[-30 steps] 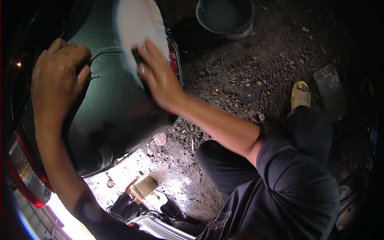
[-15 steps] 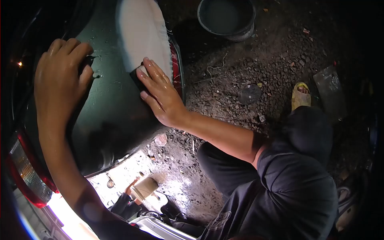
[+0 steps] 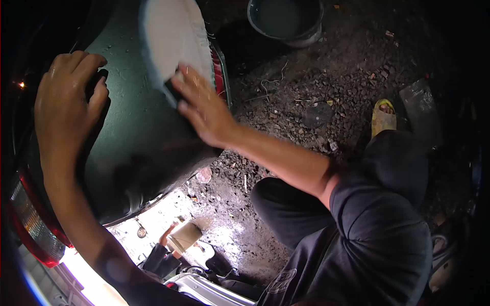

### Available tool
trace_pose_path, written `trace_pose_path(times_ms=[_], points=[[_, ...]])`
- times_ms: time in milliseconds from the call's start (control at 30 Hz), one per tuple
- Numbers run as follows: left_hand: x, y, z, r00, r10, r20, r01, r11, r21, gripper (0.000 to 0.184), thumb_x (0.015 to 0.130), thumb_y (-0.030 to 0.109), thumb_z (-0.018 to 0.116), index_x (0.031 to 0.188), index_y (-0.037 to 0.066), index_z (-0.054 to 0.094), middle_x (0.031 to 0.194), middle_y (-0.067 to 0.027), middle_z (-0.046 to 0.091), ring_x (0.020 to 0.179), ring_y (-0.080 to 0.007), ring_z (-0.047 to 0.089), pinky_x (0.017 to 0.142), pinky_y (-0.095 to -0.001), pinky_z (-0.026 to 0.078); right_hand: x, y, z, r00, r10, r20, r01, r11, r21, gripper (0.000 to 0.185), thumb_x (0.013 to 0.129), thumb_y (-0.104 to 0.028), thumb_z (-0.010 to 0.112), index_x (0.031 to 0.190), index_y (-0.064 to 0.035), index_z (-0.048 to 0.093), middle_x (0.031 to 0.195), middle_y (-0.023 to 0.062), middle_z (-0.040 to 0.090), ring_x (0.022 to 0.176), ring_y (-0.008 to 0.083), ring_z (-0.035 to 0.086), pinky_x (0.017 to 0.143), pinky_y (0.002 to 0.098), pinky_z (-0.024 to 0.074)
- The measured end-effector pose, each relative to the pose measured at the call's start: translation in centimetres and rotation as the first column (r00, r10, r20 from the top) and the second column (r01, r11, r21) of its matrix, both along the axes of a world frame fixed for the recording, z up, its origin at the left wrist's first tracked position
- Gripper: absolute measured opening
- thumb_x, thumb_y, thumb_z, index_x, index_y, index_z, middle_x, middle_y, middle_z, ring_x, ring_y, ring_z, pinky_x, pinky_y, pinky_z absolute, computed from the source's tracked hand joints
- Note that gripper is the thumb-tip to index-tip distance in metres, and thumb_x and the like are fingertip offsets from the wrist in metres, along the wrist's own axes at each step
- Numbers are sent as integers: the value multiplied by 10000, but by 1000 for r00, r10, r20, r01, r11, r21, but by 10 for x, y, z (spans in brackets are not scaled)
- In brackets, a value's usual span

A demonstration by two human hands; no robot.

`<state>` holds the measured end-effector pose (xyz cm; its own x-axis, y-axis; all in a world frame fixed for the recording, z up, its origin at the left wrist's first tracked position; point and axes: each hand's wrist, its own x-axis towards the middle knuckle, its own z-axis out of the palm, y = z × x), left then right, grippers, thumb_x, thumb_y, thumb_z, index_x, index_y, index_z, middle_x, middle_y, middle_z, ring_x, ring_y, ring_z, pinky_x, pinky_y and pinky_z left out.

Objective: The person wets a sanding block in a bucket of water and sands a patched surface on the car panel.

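Note:
Under the flattened fingers of my right hand (image 3: 204, 104) is a dark block (image 3: 173, 93), probably a sanding block, pressed to the lower edge of a whitish patch (image 3: 173, 35). The patch lies on a dark green car body panel (image 3: 127, 127), wet with drops. My right hand is blurred by motion. My left hand (image 3: 71, 97) is at the panel's left side, its fingers curled inward and thumb tucked close. Whatever the left fingers may hold is hidden in shadow.
A bucket of greyish water (image 3: 286, 20) stands on stony ground at the top. Tail lights (image 3: 38, 224) flank the panel. At the bottom, another person's hand (image 3: 167, 235) is by a beige block-like thing (image 3: 185, 237) in bright light. A yellow sandal (image 3: 384, 120) is at right.
My right hand and the block have shifted slightly up and left over the patch's edge. My left hand sits a little further left, and the whole view has shifted slightly.

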<state>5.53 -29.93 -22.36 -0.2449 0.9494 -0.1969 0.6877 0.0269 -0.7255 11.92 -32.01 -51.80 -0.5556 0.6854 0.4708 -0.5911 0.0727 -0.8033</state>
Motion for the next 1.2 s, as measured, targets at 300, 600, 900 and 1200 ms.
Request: trace_pose_path(times_ms=[300, 600, 900, 1200], points=[[4, 4, -1, 999, 32, -18, -32, 999, -7, 206, 839, 108, 688, 1040, 64, 672, 972, -46, 658, 970, -250, 621, 876, -395, 500, -41, 25, -11, 999, -6, 51, 12, 993, -117, 493, 1017, -193, 553, 1481, -35, 496, 1592, 272, 369, 1488, 435, 338, 1233, 478, 268], [8, 3, 2, 991, 131, 5, -131, 991, -14, 218, 883, 118, 622, 1084, 45, 661, 1054, -119, 649, 1038, -318, 623, 926, -431, 484, -113, 100, -7, 996, 63, 55, -48, 970, -240, 493, 1020, -252, 531, 1440, 6, 510, 1444, 263, 559, 1386, 397, 501, 1155, 389, 385], [4, 5, 0, 999, 31, 27, -31, 999, -7, 190, 840, 107, 673, 1022, 50, 669, 965, -68, 646, 951, -268, 612, 853, -406, 493, 1, -5, -21, 996, 81, 32, -80, 997, -15, 520, 1025, -181, 554, 1523, -67, 456, 1655, 222, 290, 1534, 377, 287, 1243, 468, 241], [9, 5, -1, 1000, 20, 14, -20, 998, -52, 179, 785, 54, 720, 948, 68, 647, 976, -57, 651, 954, -268, 622, 843, -414, 511, -7, -4, -7, 993, 19, 117, 2, 985, -175, 511, 1008, -214, 583, 1472, -18, 499, 1586, 277, 377, 1488, 418, 348, 1228, 460, 277]])
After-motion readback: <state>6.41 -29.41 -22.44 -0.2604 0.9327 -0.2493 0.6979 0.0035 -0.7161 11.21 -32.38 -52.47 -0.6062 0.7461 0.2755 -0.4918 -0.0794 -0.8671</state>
